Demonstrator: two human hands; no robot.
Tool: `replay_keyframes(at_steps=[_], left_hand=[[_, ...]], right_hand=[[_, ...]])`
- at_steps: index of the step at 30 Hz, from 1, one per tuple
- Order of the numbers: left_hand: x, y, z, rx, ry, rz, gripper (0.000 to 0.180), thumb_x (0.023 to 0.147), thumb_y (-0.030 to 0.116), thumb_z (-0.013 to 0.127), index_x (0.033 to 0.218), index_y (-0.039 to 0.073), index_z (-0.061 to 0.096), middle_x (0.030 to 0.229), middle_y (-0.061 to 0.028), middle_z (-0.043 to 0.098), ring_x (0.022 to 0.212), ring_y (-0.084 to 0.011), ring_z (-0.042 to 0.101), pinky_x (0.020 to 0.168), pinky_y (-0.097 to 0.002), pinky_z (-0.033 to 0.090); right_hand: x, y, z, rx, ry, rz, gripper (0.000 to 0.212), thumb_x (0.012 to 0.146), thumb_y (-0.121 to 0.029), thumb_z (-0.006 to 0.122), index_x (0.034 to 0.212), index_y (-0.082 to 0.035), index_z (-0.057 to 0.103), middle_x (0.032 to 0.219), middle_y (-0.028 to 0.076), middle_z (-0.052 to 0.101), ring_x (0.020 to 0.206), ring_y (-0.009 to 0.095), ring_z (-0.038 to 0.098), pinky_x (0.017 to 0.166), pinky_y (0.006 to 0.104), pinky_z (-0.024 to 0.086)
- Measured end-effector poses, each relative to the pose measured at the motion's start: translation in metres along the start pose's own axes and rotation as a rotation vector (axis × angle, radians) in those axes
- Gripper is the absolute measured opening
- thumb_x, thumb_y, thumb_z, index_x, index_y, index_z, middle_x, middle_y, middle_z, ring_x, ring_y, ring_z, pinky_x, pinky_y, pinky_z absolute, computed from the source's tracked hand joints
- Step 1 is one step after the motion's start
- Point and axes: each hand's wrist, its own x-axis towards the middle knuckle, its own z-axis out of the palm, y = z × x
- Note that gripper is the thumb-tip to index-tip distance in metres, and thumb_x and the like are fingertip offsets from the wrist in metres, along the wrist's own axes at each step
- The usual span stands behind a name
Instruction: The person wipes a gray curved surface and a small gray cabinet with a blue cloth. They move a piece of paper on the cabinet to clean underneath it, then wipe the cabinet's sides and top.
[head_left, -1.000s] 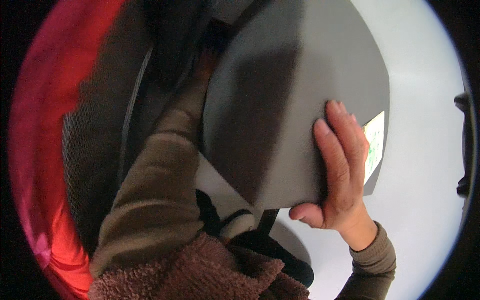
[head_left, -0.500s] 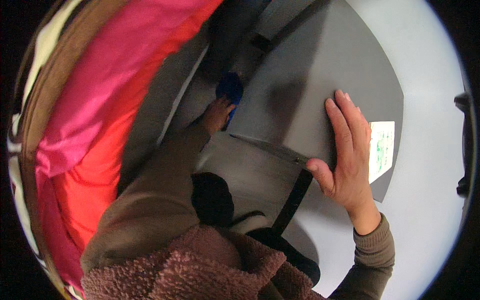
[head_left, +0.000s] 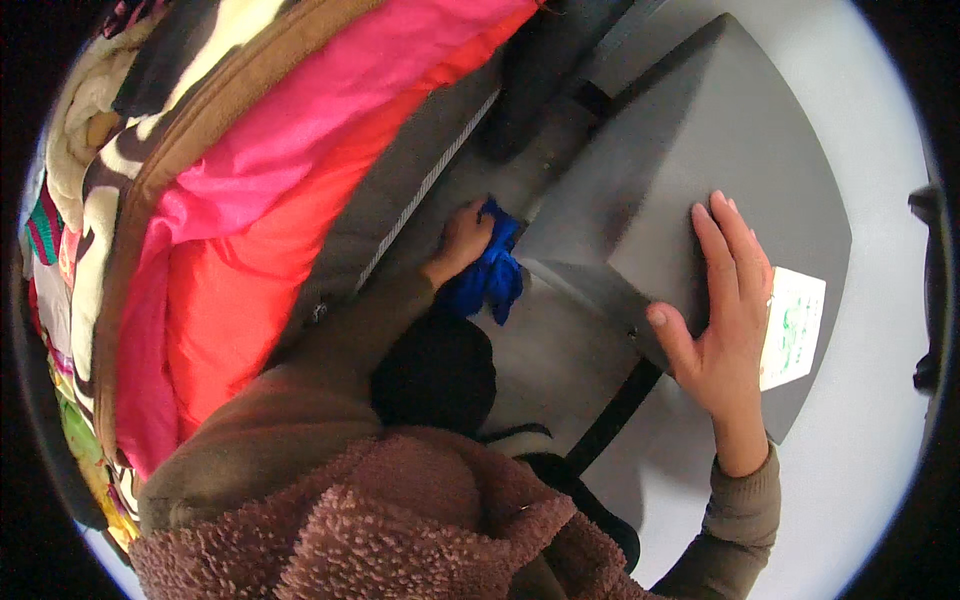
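Observation:
Down by the floor, my left hand is closed on a crumpled blue cloth. The cloth hangs loosely beside the lower corner of a grey box-shaped piece of furniture. My right hand lies on the upper surface of that grey furniture, fingers stretched out and thumb apart, holding nothing. Against the right hand's outer edge is a white label with green print, stuck on the same surface. Part of the left hand's fingers is hidden by the cloth.
On the left a bed with pink and red bedding and a patterned blanket runs along a grey bed base. A pale wall stands on the right. A dark strip crosses the floor near my black-clad foot.
My left hand has drawn the blue cloth back toward me from beside the grey furniture, so more of it shows. The right hand stays flat on the surface. The view has shifted.

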Motion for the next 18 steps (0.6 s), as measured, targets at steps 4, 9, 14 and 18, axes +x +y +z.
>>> replay_keyframes(at_steps=[4, 9, 14, 18], left_hand=[[0.058, 0.004, 0.043, 0.284, -0.005, 0.402, 0.057, 0.091, 0.022, 0.062, 0.142, 0.0, 0.052, 0.141, -0.0261, 0.056, 0.13, -0.0473, 0.052, 0.11, -0.0495, 0.042], [0.098, -0.028, 0.101, 0.71, 0.086, 0.818, 0.052, 0.096, 0.031, 0.055, 0.138, 0.0, 0.054, 0.139, -0.0273, 0.056, 0.129, -0.0458, 0.05, 0.113, -0.0523, 0.037], [0.186, -0.009, 0.146, 0.611, -0.063, 0.626, 0.046, 0.099, 0.033, 0.047, 0.128, 0.0, 0.061, 0.133, -0.0279, 0.059, 0.123, -0.0438, 0.054, 0.112, -0.0511, 0.039], [0.198, -0.013, 0.148, 0.479, -0.166, 0.52, 0.043, 0.099, 0.027, 0.046, 0.128, 0.0, 0.062, 0.133, -0.0278, 0.06, 0.12, -0.0415, 0.057, 0.112, -0.0513, 0.039]], right_hand=[[0.002, -0.002, -0.002, 0.017, -0.018, 0.027, 0.086, 0.084, -0.057, 0.072, 0.145, 0.0, 0.051, 0.156, 0.021, 0.043, 0.144, 0.04, 0.04, 0.117, 0.0531, 0.028], [0.003, -0.002, -0.002, -0.059, -0.066, 0.033, 0.089, 0.086, -0.066, 0.066, 0.145, 0.0, 0.052, 0.154, 0.023, 0.045, 0.142, 0.041, 0.043, 0.117, 0.0537, 0.03], [-0.003, 0.003, -0.002, -0.042, -0.08, 0.047, 0.093, 0.088, -0.074, 0.058, 0.145, -0.001, 0.054, 0.155, 0.022, 0.046, 0.144, 0.041, 0.042, 0.119, 0.0544, 0.029], [-0.005, 0.005, -0.002, -0.017, -0.071, 0.047, 0.096, 0.084, -0.076, 0.062, 0.143, 0.0, 0.056, 0.152, 0.023, 0.048, 0.142, 0.042, 0.045, 0.118, 0.0558, 0.03]])
